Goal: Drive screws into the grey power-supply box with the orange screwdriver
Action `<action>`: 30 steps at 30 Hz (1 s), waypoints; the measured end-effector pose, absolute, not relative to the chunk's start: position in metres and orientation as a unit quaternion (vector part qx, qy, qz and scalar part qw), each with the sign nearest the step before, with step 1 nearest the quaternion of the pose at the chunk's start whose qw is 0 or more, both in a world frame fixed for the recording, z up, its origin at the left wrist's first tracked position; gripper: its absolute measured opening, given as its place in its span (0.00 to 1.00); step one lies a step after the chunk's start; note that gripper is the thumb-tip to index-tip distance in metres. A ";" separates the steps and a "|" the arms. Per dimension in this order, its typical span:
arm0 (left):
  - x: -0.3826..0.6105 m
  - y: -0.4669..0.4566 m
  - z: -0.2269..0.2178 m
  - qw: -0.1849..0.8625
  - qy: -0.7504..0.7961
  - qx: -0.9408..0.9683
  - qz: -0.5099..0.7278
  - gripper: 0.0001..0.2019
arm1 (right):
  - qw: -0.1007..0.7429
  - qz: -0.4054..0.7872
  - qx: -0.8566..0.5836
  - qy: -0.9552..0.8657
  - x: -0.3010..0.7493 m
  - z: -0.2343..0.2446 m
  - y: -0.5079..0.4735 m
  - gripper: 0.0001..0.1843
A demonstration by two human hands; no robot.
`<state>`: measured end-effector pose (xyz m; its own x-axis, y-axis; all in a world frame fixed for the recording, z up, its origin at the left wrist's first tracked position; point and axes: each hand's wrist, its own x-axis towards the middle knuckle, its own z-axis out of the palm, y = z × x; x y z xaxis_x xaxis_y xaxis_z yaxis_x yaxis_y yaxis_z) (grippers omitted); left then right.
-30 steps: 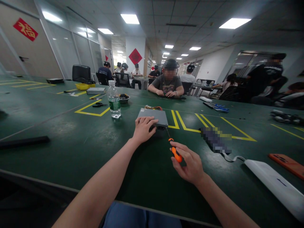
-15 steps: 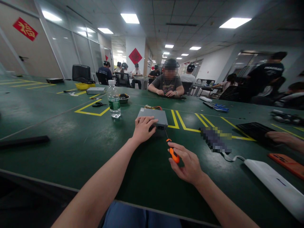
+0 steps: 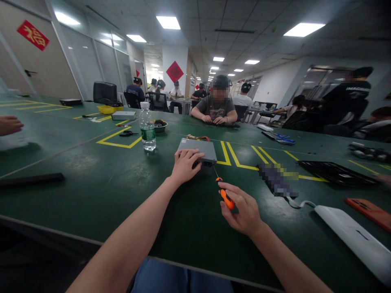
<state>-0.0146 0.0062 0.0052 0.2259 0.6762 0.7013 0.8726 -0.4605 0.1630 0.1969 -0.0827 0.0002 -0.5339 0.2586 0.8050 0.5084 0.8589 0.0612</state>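
A grey metal computer power supply (image 3: 208, 150) sits on the green table in front of me, its bundle of coloured cables at the far side. My left hand (image 3: 185, 166) grips its near left part, fingers over the top and thumb down the near face. In my right hand (image 3: 243, 208) is an orange and black screwdriver (image 3: 227, 200), pinched by the handle. Its thin shaft points up and away, with the tip at the near right corner of the power supply. Whether the tip sits in a screw is too small to tell.
A water bottle (image 3: 148, 132) stands left of the power supply, near a metal bowl (image 3: 160, 127). To the right lie a blurred-out phone, a white power bank (image 3: 351, 240), an orange phone (image 3: 369, 211) and a black panel (image 3: 339, 173). Another person sits across the table.
My right hand and the screwdriver have shifted slightly right. A co-worker's hand has appeared at the far left. At the right, another hand has drawn back from the black panel, which now lies flatter.
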 end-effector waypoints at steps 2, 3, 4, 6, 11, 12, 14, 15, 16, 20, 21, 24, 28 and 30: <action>-0.015 0.006 0.005 0.130 -0.501 -0.773 -0.368 0.16 | 0.433 -0.146 -0.223 -0.861 0.197 0.000 -0.082 0.14; -0.015 0.006 0.005 0.128 -0.500 -0.773 -0.369 0.16 | 0.436 -0.147 -0.224 -0.859 0.198 -0.001 -0.082 0.14; -0.014 0.006 0.005 0.128 -0.499 -0.773 -0.370 0.16 | 0.439 -0.147 -0.226 -0.857 0.198 -0.001 -0.082 0.14; -0.014 0.006 0.005 0.129 -0.497 -0.773 -0.373 0.16 | 0.443 -0.150 -0.231 -0.853 0.198 -0.001 -0.081 0.13; -0.015 0.006 0.005 0.127 -0.499 -0.772 -0.373 0.16 | 0.449 -0.164 -0.246 -0.843 0.199 0.000 -0.081 0.11; -0.015 0.006 0.005 0.128 -0.500 -0.772 -0.372 0.16 | 0.450 -0.165 -0.246 -0.842 0.199 0.000 -0.081 0.10; -0.015 0.006 0.005 0.130 -0.501 -0.771 -0.370 0.16 | 0.450 -0.165 -0.243 -0.843 0.200 0.000 -0.080 0.11; -0.015 0.006 0.005 0.130 -0.501 -0.772 -0.370 0.16 | 0.449 -0.166 -0.240 -0.845 0.200 0.000 -0.080 0.11; -0.015 0.006 0.005 0.130 -0.500 -0.772 -0.369 0.16 | 0.447 -0.166 -0.236 -0.846 0.199 0.000 -0.080 0.11; -0.015 0.005 0.005 0.129 -0.499 -0.772 -0.371 0.16 | 0.445 -0.167 -0.227 -0.850 0.198 0.002 -0.081 0.11; -0.015 0.005 0.005 0.130 -0.499 -0.772 -0.372 0.16 | 0.443 -0.166 -0.227 -0.851 0.197 0.002 -0.081 0.11; -0.015 0.006 0.005 0.131 -0.499 -0.772 -0.372 0.16 | 0.437 -0.168 -0.227 -0.854 0.196 0.003 -0.081 0.11; -0.014 0.007 0.004 0.129 -0.503 -0.770 -0.370 0.16 | 0.427 -0.196 -0.223 -0.854 0.196 0.002 -0.080 0.11; -0.014 0.007 0.005 0.128 -0.506 -0.770 -0.367 0.16 | 0.403 -0.220 -0.219 -0.861 0.194 0.002 -0.081 0.11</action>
